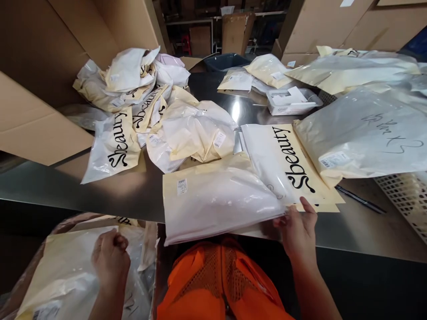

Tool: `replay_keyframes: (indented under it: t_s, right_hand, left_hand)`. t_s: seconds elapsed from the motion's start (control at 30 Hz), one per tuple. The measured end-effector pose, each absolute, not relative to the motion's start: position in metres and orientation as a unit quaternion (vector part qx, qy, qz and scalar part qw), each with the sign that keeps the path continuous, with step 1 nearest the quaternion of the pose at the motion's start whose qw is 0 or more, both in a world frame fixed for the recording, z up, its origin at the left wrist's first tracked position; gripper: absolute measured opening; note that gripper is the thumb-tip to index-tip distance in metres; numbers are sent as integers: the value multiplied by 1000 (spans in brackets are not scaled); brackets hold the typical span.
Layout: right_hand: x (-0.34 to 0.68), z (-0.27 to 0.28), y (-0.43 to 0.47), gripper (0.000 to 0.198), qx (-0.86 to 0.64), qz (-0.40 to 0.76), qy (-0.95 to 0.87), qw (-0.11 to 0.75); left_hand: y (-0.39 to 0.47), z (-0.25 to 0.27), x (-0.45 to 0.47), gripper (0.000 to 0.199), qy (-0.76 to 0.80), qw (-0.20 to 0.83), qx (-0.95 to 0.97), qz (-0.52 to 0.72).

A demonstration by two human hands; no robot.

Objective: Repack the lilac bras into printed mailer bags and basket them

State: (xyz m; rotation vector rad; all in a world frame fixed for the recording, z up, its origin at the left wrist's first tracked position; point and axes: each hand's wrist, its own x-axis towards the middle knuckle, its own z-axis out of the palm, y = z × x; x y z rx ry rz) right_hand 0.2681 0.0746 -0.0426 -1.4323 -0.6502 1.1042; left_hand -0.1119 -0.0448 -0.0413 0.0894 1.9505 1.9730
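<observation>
My left hand (111, 258) is closed at the upper edge of a white and cream plastic packaging bag (75, 253) at the lower left, over a carton holding more bags. At the table's front edge my right hand (298, 231) pinches the right corner of another filled packaging bag (216, 204), which bears a small barcode label (182, 186) at its upper left. That bag lies partly on the table and overhangs the edge. Just beyond my right hand are flat bags printed "Sbeauty" (267, 155).
A pile of filled bags (126, 75) lies by an open carton (36, 120) at left. Large bags (367, 133) are stacked at right over a perforated crate (407, 200). A black pen (362, 200) and a small white basket (293, 102) rest on the metal table (66, 186).
</observation>
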Motion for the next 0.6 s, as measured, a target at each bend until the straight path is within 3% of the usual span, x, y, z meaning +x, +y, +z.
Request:
replay_keyframes:
  t_s: [0.07,0.13,0.27,0.37,0.43,0.6]
  right_hand:
    - [262,-44,72,107,-631,486,-302,523]
    - [253,-44,66,120,-627,518,-337,474]
    - [239,-39,58,113,-622,504,-391,454]
    - [237,-33,61,107,-622,469,-421,464]
    - [238,-27,66,104,-613,462,-435,471]
    - [242,-20,73,98,-599,460,-440,486]
  left_hand:
    - [-51,-33,-98,19,741,113,151,645]
    - [-49,-25,-70,15,772,73,382,503]
    - [-17,-9,-10,14,605,-11,775,180]
    - [13,3,11,9,520,-43,853,17]
    - [28,10,14,17,499,-35,865,-39]
    - [43,16,30,28,480,-6,877,-39]
